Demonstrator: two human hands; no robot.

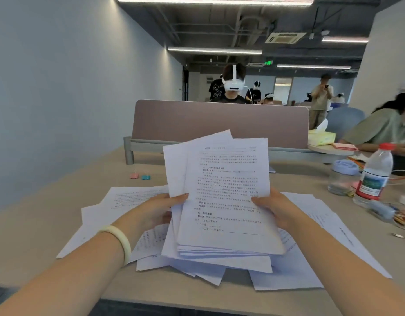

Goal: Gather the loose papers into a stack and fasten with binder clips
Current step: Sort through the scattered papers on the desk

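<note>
A thick bundle of printed white papers (224, 190) stands tilted up over the desk, its sheets fanned unevenly at the top. My left hand (156, 210) grips its left edge and my right hand (277, 210) grips its right edge, thumbs on the front page. More loose sheets (119, 201) lie scattered flat on the desk under and around the bundle, to the left and to the right (329, 226). Two binder clips, a pink one (134, 175) and a teal one (146, 177), sit on the desk at the far left, beyond the papers.
A brown desk divider (219, 122) runs across the back. At the right stand a water bottle (375, 176), a lidded jar (342, 176) and a tissue box (321, 137). A seated person's arm (379, 133) reaches in at the far right. The desk's front edge (174, 302) is close.
</note>
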